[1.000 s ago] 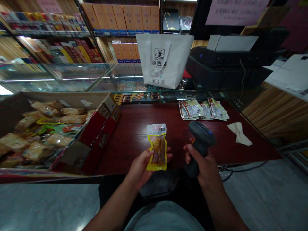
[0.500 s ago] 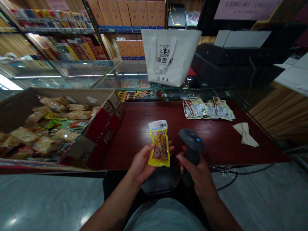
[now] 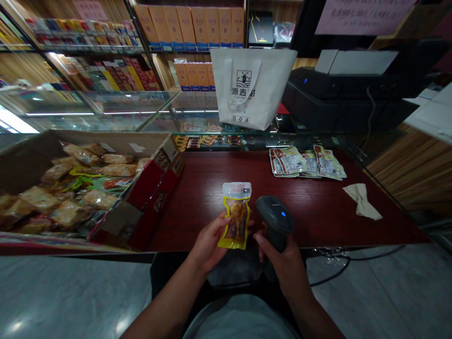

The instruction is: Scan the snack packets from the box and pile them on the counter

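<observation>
Forearms (image 3: pixel 171 292) converge — left hand (image 3: pixel 212 239) holding packet (image 3: pixel 237 216), right hand (image 3: pixel 284 260) curled round scanner (image 3: pixel 273 212).

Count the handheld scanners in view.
1: the dark scanner in the right grip, just right of the yellow-edged packet in the left grip. The white bag could hide another.

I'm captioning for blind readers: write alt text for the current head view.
A person's left hand holds a yellow-edged food packet, the right hand a dark handheld scanner, at a dark red counter. An open box of wrapped food stands at left; a white bag stands behind.
</observation>
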`<state>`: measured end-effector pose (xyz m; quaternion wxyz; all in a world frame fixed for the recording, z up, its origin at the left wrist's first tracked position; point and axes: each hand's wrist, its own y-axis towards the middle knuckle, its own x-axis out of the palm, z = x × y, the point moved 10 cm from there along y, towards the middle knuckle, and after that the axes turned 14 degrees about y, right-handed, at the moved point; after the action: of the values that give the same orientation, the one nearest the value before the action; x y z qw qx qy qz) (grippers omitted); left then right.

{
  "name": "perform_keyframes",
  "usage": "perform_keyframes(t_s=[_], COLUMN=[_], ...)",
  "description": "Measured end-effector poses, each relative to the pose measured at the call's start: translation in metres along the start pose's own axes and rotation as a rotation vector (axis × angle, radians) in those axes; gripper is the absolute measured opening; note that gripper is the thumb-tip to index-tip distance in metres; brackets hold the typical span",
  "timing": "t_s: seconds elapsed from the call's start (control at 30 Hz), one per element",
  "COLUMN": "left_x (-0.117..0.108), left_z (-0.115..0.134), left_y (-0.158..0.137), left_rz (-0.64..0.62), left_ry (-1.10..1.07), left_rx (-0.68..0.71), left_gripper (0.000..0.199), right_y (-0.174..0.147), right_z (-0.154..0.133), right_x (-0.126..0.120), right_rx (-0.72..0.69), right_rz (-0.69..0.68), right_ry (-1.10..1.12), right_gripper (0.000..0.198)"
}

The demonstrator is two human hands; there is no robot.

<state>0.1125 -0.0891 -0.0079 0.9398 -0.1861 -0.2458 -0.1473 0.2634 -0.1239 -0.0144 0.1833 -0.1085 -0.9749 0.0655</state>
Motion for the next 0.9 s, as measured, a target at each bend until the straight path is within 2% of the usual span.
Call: perform_keyframes(t_s=[0.13,0.37,0.53,0.6,0.67,0.77,0.9], left_x=[-0.002,-0.01,-0.008,-0.015,-0.028,-0.043,-0.046], left_z=[0.001,-0.003,-0.004,-0.004,-0.001,0.01,0.025], left_y=[-0.002,0.0,0.001,0.003,0.003,0.0,-0.006], left_rz=[0.012,0.095,0.051,0.111,0.224,0.383,0.489], left_ry=[0.062,0.002,0.117,0.216,0.359,0.596,0.812], left_rx=[-0.004,-0.036,0.021,0.062,0.114,0.193,0.268], left_gripper=[0.041,0.036,0.053,0.056,0.056,0.039,0.023], right_y=[0.001,-0.001,-0.001,-0.003,-0.005,-0.009,-0.011], right_z=[-0.011,-0.018,-0.016,-0.019,-0.024,-0.03,-0.033], right_x=[0.002,0.007,0.005,0.004,0.005,0.01,0.013], right_rx=[-0.011,0.008,0.017,0.017,0.011,0.0,0.002], right_rz=[-0.032,-0.087,-0.083,-0.078,-0.086,-0.112,-0.1], right_ry=[-0.012,-0.007,-0.01,-0.017,-0.04,-0.09,-0.103], right_gripper=[0.041,0.043,0.046,0.046,0.042,0.036,0.04])
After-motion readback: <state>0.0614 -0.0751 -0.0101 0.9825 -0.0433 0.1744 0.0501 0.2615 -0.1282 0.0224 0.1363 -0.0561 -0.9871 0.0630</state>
